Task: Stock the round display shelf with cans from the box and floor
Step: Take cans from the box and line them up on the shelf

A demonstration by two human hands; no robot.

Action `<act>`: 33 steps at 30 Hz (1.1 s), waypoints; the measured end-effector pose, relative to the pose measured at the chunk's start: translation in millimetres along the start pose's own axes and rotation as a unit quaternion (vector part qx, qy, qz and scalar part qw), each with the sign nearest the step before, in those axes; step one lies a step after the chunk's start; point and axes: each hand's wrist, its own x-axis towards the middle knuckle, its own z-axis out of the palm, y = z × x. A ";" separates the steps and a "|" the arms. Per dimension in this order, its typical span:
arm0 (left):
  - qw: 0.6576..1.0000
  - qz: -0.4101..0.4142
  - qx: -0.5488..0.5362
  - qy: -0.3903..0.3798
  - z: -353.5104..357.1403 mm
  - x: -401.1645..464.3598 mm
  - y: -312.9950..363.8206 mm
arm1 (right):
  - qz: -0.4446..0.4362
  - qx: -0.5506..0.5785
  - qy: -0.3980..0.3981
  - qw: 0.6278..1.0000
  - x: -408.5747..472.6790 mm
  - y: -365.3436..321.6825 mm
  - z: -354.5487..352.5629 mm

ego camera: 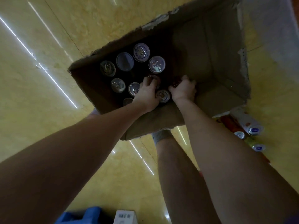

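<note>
An open cardboard box sits on the yellow floor, with several upright cans standing in its dark left half. Both my arms reach down into it. My left hand curls its fingers round the top of a can near the middle of the box. Just to its right, my right hand grips another can, mostly hidden under the fingers. One more can stands between my two wrists. The display shelf is out of view.
Several cans lie on their sides on the floor beside the box's right near corner. My leg and grey sock stand just in front of the box. A blue object and a white carton are at the bottom edge.
</note>
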 end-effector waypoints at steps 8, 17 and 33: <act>0.999 -0.045 0.017 -0.015 -63.7 -67.9 41.6 | -0.062 0.044 -0.030 0.997 -85.9 -10.8 -87.7; 0.998 0.048 0.035 0.007 -235.5 -216.4 165.1 | -0.192 0.037 -0.103 0.975 -267.0 -104.2 -270.1; 0.943 0.281 -0.121 0.134 -494.6 -512.0 367.8 | -0.358 0.088 0.000 0.930 -606.0 -230.4 -620.7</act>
